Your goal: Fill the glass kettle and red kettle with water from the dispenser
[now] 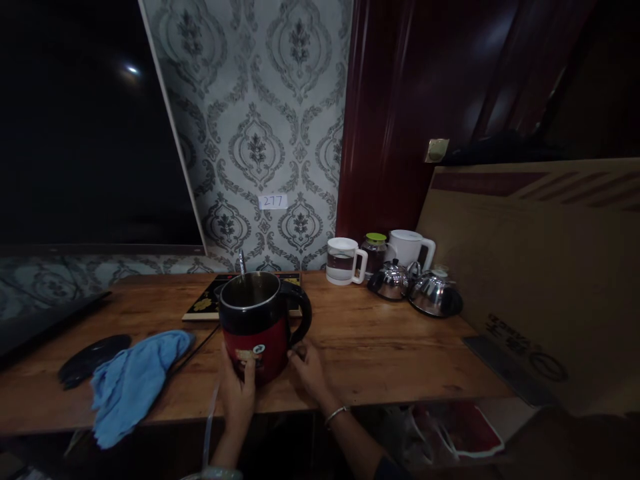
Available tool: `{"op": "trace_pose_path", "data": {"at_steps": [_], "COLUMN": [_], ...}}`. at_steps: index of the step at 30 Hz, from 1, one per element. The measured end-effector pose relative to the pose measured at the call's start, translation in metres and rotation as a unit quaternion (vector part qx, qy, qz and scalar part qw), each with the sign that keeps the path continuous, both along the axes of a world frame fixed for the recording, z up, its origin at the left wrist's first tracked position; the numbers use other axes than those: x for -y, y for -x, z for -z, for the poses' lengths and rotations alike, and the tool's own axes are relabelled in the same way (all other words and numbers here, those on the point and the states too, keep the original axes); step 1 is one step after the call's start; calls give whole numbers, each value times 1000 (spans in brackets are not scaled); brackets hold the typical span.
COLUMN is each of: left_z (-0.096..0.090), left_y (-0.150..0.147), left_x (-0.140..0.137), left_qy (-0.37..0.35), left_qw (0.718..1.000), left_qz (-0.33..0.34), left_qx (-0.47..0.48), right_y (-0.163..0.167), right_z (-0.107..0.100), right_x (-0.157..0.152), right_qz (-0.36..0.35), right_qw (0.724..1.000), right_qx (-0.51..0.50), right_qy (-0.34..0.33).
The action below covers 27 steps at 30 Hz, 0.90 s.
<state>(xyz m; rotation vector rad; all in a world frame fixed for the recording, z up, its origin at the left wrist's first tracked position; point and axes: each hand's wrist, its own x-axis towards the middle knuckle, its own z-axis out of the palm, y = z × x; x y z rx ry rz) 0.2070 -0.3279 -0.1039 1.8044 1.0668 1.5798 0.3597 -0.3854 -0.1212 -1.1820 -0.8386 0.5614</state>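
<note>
Presently, the red and black kettle is in the lower middle of the frame, with its open top facing upward. The left hand grips the lower left of its body, the thumb pressed to the red front. The right hand has bent fingers at the lower end of the handle; whether they pinch it, I cannot tell. Nor can I tell if the base rests on the wooden table. To handle it well, I would judge, both hands should support the weight evenly, keep the rim level, and stay away from the front edge.
</note>
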Motion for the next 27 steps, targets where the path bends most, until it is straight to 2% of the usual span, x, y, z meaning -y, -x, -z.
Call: {"op": "trace_pose_path", "data": {"at_steps": [11, 22, 27], "left_z": [-3, 3, 4], "left_y": [1, 1, 0], "left_x": [1, -4, 6], "left_qy": [2, 10, 26], "left_qw": [1000, 1000, 999], "left_qz": [-13, -4, 4], "left_qx": [-11, -5, 18], "right_y": [1, -1, -1], "right_z": [0, 0, -2], "right_x": [0, 0, 7], "right_qz": [0, 20, 9], "right_qw": [1000, 1000, 1000], "right_qx": [-2, 19, 19], "right_qy": [-5, 1, 5]}}
